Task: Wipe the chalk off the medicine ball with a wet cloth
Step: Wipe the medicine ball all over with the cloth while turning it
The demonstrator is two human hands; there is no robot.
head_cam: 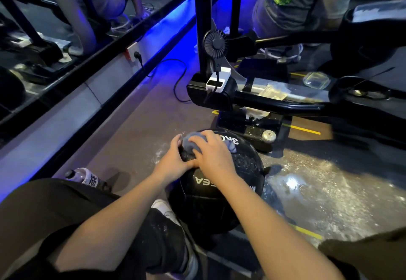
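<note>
A black medicine ball (211,200) with white lettering rests on the floor between my knees. A grey-blue cloth (192,142) lies bunched on the ball's top far side. My right hand (214,154) presses down on the cloth with its fingers curled over it. My left hand (173,160) grips the ball's left upper side, its fingers touching the cloth's edge. White chalk dust speckles the floor just left of the ball.
A black machine base (252,101) with a small fan (214,42) and a white power bank (217,80) stands just beyond the ball. A bottle (80,175) lies by my left knee. Wet, chalky floor (325,183) spreads right. Another person crouches at the back right.
</note>
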